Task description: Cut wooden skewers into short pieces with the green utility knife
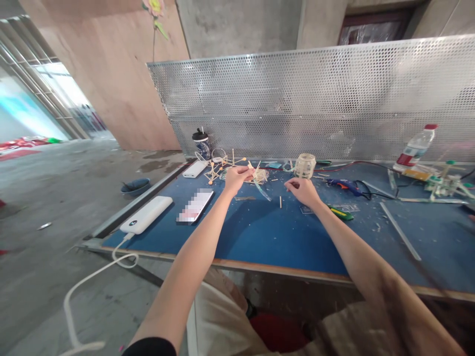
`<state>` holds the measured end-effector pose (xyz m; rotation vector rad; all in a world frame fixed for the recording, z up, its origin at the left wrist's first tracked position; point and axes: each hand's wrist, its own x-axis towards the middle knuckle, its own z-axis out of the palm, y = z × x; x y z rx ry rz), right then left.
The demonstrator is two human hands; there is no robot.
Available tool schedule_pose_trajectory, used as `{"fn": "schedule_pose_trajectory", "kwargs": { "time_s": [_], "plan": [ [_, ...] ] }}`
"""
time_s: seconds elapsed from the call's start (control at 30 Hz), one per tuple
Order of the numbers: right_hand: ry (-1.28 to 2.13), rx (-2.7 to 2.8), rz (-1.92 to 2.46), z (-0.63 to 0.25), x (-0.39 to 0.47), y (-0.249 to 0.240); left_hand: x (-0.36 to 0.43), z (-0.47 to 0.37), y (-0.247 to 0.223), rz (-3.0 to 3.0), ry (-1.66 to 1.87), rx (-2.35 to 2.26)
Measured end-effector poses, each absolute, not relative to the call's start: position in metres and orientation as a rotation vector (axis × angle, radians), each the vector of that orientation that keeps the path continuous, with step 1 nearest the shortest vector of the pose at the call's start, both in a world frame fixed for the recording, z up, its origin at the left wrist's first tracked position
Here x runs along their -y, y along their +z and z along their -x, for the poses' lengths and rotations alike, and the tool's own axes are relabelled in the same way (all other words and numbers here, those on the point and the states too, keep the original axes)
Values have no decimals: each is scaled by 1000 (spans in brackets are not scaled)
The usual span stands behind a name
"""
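My left hand (236, 179) is closed in a pinch on some thin wooden sticks (254, 169) that stick up past its fingertips. A clear bent strip (262, 190) shows just below those sticks; whether it is joined to them I cannot tell. My right hand (302, 191) hovers over the table with its fingers curled together, and anything between them is too small to make out. Between the two hands a short wooden stick (280, 202) lies on the blue table (260, 242). Behind my right hand stands a round cage-like piece made of pale sticks (305, 165).
On the left are a phone (195, 206), a white power bank (147, 215) with a cable, and a dark cup (201, 143). To the right lie a green cutter (340, 213), a blue glue gun (345, 186) and a bottle (415, 148). A perforated metal panel (315, 99) stands behind.
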<state>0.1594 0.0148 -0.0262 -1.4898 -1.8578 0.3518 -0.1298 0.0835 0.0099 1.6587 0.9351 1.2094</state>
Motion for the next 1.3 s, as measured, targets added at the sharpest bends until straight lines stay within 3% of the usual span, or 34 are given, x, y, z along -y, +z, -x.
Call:
{"fn": "schedule_pose_trajectory", "kwargs": {
  "time_s": [0.47, 0.83, 1.3],
  "plan": [
    [474, 1840, 1370, -151, -9, -20, -64, 112, 12, -1793, 912, -826],
    [656, 1789, 1263, -139, -10, -20, -33, 68, -15, -1857, 561, -777],
    [310, 1395, 1852, -211, -14, 0, -35, 65, -26, -1855, 439, -932]
  ]
}}
